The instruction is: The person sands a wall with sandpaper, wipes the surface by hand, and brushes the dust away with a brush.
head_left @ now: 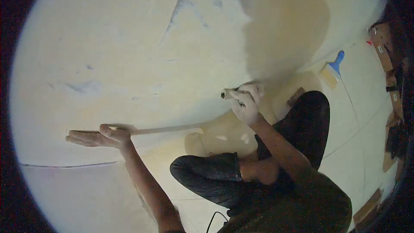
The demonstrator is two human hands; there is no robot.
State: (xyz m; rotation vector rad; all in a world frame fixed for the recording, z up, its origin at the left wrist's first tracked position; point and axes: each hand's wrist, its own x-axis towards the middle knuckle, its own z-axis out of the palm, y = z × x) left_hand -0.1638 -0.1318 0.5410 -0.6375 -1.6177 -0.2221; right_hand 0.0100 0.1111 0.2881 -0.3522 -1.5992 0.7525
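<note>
At frame center, the right hand (246, 99) is clamped around what looks like a tape roll (227, 93). The left hand (97, 137), lower left, presses the strip (166, 129) flat-fingered against the wall (108, 51). Tape is light, thin, easily creased; grip the roll.

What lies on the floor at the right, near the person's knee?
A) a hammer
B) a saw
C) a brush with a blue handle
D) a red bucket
C: a brush with a blue handle lies flat on the pale floor beyond the knee.
</note>
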